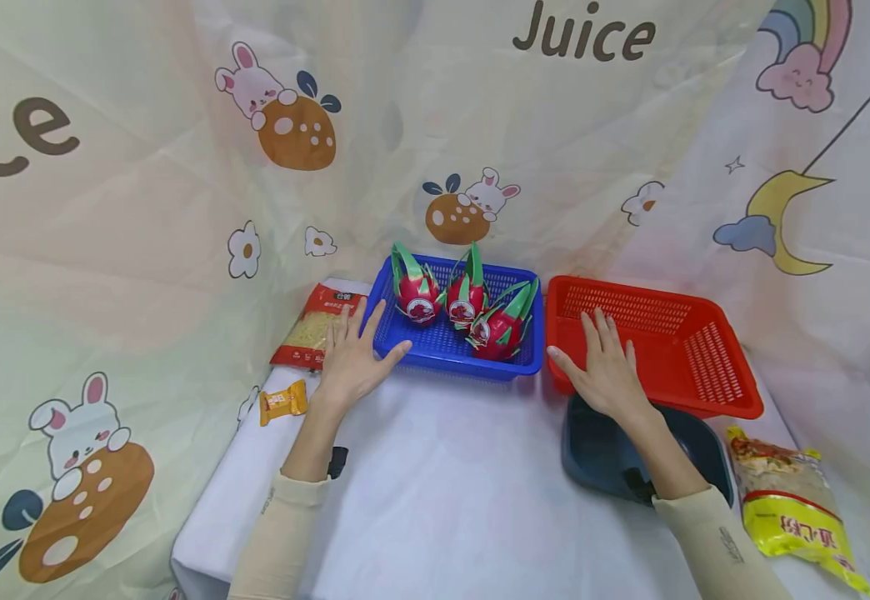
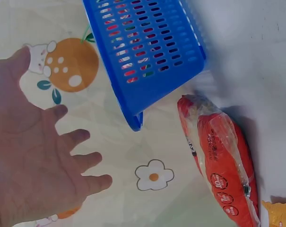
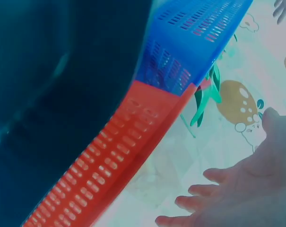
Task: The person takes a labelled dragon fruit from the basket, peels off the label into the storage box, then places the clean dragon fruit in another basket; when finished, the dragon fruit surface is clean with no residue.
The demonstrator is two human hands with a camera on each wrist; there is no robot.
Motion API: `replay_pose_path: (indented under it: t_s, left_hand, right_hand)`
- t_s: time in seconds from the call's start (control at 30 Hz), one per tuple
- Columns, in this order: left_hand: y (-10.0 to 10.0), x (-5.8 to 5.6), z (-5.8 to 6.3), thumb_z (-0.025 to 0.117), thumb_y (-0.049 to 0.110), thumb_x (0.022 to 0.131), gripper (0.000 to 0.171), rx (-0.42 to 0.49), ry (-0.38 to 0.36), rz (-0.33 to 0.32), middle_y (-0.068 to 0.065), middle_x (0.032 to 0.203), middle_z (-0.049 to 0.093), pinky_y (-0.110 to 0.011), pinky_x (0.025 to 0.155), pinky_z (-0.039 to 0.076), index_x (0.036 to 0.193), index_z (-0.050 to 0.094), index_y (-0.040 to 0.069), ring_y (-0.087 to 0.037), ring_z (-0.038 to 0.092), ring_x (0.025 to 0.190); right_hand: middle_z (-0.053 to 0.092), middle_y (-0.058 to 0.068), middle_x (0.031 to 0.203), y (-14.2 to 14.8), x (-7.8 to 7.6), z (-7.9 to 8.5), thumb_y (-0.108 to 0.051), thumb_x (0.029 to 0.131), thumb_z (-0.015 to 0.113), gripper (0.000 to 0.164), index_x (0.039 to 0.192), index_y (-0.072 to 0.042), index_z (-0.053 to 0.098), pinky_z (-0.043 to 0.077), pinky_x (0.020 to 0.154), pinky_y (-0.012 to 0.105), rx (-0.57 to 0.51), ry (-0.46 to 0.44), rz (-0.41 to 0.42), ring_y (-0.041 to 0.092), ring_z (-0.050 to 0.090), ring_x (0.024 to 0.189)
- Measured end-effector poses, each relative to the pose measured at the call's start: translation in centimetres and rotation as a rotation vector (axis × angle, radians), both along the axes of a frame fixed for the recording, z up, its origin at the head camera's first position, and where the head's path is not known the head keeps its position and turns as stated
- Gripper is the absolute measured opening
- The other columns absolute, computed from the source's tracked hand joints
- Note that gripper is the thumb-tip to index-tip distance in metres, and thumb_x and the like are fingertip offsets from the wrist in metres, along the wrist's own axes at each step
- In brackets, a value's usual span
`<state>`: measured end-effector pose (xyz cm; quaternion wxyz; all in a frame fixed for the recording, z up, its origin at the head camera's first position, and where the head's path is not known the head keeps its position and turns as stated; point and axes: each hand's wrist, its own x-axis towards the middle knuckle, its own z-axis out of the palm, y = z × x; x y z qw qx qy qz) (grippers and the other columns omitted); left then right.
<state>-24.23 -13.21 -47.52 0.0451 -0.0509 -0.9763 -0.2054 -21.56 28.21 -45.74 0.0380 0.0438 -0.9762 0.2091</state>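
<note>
My left hand (image 1: 351,367) is spread with straight fingers, held near the left end of a blue basket (image 1: 450,363) and overlapping a red food packet (image 1: 307,325) in the head view. Nothing is in its palm in the left wrist view. Three dragon fruits with green leaves lie in the blue basket: one at the left (image 1: 417,296), one in the middle (image 1: 467,302), one at the right front (image 1: 501,332). My right hand (image 1: 606,375), fingers also spread and holding nothing, hovers over the front left of a red basket (image 1: 720,375) and a dark bowl (image 1: 592,454).
A small orange wrapped snack (image 1: 282,403) lies at the table's left side. At the right is a yellow and clear food bag (image 1: 795,504). A printed curtain (image 1: 480,108) hangs behind the white table (image 1: 450,500) and along both sides.
</note>
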Motion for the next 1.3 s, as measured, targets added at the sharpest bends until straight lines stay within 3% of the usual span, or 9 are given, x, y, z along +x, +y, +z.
replay_pose_path:
  t_s: [0.37, 0.57, 0.83, 1.0, 1.17, 1.3]
  left_hand:
    - [-0.2, -0.2, -0.3, 0.044, 0.076, 0.097, 0.095, 0.127, 0.081, 0.104, -0.017, 0.173, 0.011, -0.069, 0.124, 0.01, 0.169, 0.014, 0.022, -0.041, 0.004, 0.159]
    - [-0.5, -0.2, -0.2, 0.044, 0.075, 0.098, 0.094, 0.172, 0.091, 0.138, -0.016, 0.173, 0.013, -0.071, 0.122, 0.017, 0.169, 0.016, 0.021, -0.04, 0.008, 0.159]
    - [-0.6, -0.2, 0.0, 0.056, 0.053, 0.103, 0.078, 0.35, 0.199, 0.196, -0.017, 0.167, 0.028, -0.068, 0.118, 0.032, 0.165, 0.027, 0.016, -0.039, 0.028, 0.153]
    - [-0.9, -0.5, -0.2, 0.059, 0.043, 0.105, 0.068, 0.498, 0.192, 0.225, -0.015, 0.165, 0.034, -0.066, 0.118, 0.034, 0.163, 0.033, 0.017, -0.037, 0.033, 0.152]
    - [-1.4, -0.9, -0.7, 0.06, 0.022, 0.105, 0.056, 0.625, 0.189, 0.241, -0.018, 0.157, 0.043, -0.06, 0.113, 0.044, 0.157, 0.041, 0.011, -0.038, 0.045, 0.142]
    - [-1.8, -1.2, -1.3, 0.057, 0.006, 0.104, 0.052, 0.76, 0.183, 0.256, -0.019, 0.151, 0.048, -0.054, 0.11, 0.049, 0.154, 0.043, 0.006, -0.038, 0.051, 0.136]
  right_hand:
    - [0.001, 0.02, 0.174, -1.5, -2.3, 0.6, -0.07, 0.102, 0.039, 0.097, 0.167, -0.005, 0.006, 0.022, 0.114, 0.077, -0.108, 0.001, 0.003, 0.048, 0.011, 0.157]
    - [0.004, 0.017, 0.175, -2.5, -3.3, 1.0, -0.071, 0.103, 0.037, 0.095, 0.168, -0.007, 0.009, 0.026, 0.114, 0.077, -0.172, 0.005, -0.015, 0.048, 0.019, 0.155]
    - [0.046, 0.024, 0.155, -3.7, -5.3, 0.7, -0.06, 0.103, 0.053, 0.081, 0.157, -0.002, 0.038, 0.044, 0.111, 0.065, -0.339, 0.11, -0.044, 0.045, 0.047, 0.139]
    - [0.06, 0.02, 0.144, -4.3, -6.4, 0.7, -0.049, 0.104, 0.06, 0.063, 0.146, -0.002, 0.054, 0.05, 0.108, 0.056, -0.487, 0.164, -0.065, 0.04, 0.058, 0.131]
    - [0.065, 0.018, 0.137, -4.7, -7.5, 0.9, -0.043, 0.103, 0.065, 0.056, 0.143, -0.004, 0.059, 0.055, 0.103, 0.05, -0.598, 0.093, -0.142, 0.036, 0.064, 0.123]
    - [0.063, 0.022, 0.138, -4.9, -8.4, 0.9, -0.033, 0.105, 0.065, 0.056, 0.147, 0.002, 0.053, 0.054, 0.105, 0.043, -0.843, -0.045, -0.173, 0.037, 0.064, 0.126]
